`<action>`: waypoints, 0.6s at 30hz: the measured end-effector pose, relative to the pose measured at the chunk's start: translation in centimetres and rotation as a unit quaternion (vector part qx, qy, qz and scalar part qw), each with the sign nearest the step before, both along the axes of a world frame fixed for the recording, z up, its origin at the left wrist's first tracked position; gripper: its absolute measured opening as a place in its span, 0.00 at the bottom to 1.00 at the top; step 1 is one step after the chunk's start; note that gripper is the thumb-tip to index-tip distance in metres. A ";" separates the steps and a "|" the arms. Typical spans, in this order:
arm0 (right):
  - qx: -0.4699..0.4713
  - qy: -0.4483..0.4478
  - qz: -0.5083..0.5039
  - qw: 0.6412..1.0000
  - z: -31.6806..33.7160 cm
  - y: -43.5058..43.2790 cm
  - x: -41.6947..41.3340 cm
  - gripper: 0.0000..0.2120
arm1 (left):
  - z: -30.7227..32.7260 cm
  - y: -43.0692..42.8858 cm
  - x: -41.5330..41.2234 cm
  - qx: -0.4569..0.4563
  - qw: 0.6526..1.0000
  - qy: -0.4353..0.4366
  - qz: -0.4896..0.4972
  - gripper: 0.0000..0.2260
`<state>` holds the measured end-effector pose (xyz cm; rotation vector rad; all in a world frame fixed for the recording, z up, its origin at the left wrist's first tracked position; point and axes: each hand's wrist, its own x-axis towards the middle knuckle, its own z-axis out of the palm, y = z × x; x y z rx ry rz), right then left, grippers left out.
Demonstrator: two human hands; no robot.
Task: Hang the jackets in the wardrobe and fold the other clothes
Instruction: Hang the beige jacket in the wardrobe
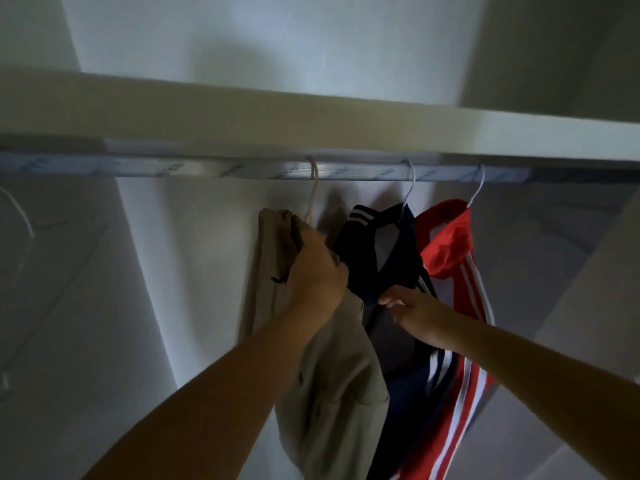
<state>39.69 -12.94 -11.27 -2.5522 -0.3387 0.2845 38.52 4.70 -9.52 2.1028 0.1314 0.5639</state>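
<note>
Fingers of the left hand curl round the collar of a beige jacket. To its right, the right hand, fingers loosely extended, touches a navy jacket. A red jacket hangs rightmost. All three hang from the wardrobe rail beyond.

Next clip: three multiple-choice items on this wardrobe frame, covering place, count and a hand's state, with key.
1. Which hangs in the middle of the silver metal wardrobe rail? A. beige cloth jacket B. red white-striped jacket C. navy white-striped jacket
2. How many jackets hang there? A. three B. two C. five
3. The left hand: A. hangs idle B. grips the beige cloth jacket C. holds an empty hanger
Key: 1 C, between beige and red; 2 A, beige, navy, red; 3 B, fingers curl into its fabric.
</note>
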 end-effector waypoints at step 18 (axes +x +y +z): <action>-0.122 -0.433 -0.045 0.892 0.7 2.7 1.7 0.18 | -0.9 6.4 1.2 0.136 0.988 0.055 -0.041 0.07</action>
